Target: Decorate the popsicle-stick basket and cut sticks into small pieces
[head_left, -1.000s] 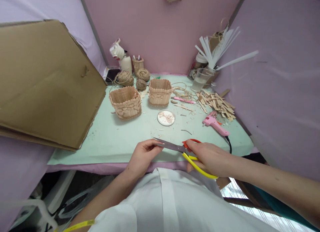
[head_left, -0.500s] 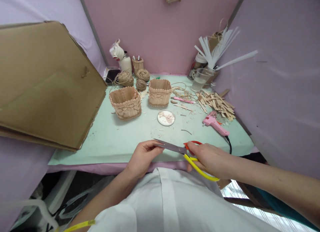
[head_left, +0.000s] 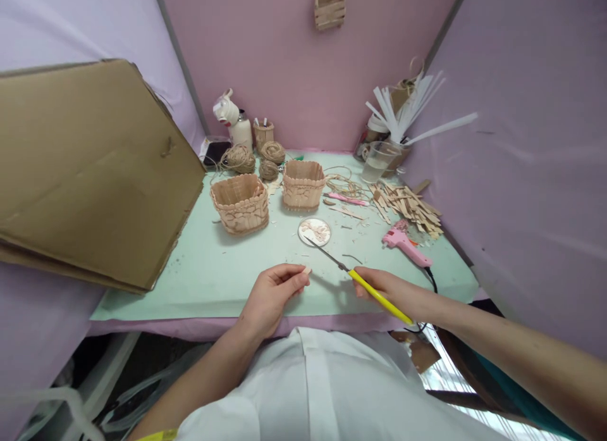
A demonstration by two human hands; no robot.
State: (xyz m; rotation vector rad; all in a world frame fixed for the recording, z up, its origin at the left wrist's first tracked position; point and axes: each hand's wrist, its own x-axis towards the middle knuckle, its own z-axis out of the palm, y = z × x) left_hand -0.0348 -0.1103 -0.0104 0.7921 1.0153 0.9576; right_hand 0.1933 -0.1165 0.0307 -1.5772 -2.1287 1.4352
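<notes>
Between the thumb and fingers of my left hand (head_left: 272, 295) is pinched a small pale wood piece (head_left: 307, 270), just above the table's front part. My right hand (head_left: 391, 290) grips scissors (head_left: 374, 293) by their handles; the yellow handle shows, the other is mostly hidden. Their blades look closed or seen edge-on, pointing up and left, apart from the wood piece. Beyond the tips lies a round white dish (head_left: 307, 239) with small pale scraps in it. Two wooden baskets with scalloped rims, a left one (head_left: 243, 214) and a right one (head_left: 303, 189), stand behind.
A pink glue gun (head_left: 406, 246) lies at right, its black cord running off the front edge. Behind it is a pile of wood strips (head_left: 410, 207). A plastic cup (head_left: 377, 162) and twine balls (head_left: 239, 159) stand at the back. Large cardboard (head_left: 95, 175) leans at left.
The scissors have moved off the left fingers, turned edge-on and angled more upward. The wood piece now shows at my left fingertips. The camera view has tilted slightly up.
</notes>
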